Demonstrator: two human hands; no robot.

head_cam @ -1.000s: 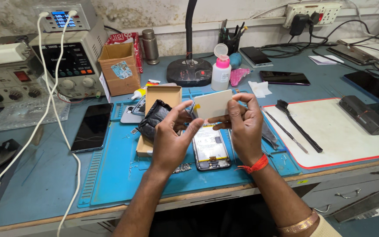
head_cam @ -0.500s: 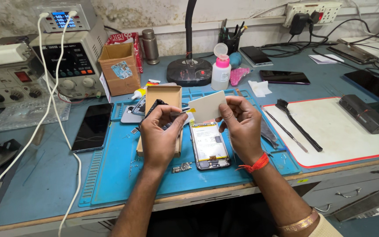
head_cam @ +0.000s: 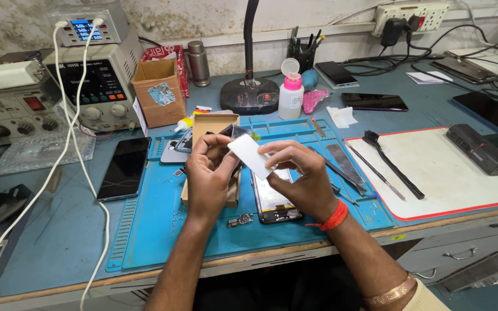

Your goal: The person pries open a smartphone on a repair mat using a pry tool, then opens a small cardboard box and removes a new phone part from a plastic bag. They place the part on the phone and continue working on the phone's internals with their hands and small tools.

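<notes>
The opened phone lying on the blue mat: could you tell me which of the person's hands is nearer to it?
Right. The right hand hovers directly over the opened phone, covering its upper part. The left hand is off to the phone's left, above the cardboard box.

One head-worn view looks down and forward, close over the near bench (head_cam: pixel 59 242), toward the far wall (head_cam: pixel 203 17).

The mat (head_cam: pixel 162 230) lies on the tabletop (head_cam: pixel 41 253). A phone (head_cam: pixel 124 168) lies left of it, a brush (head_cam: pixel 388 162) right, a bottle (head_cam: pixel 291 95) behind.
</notes>
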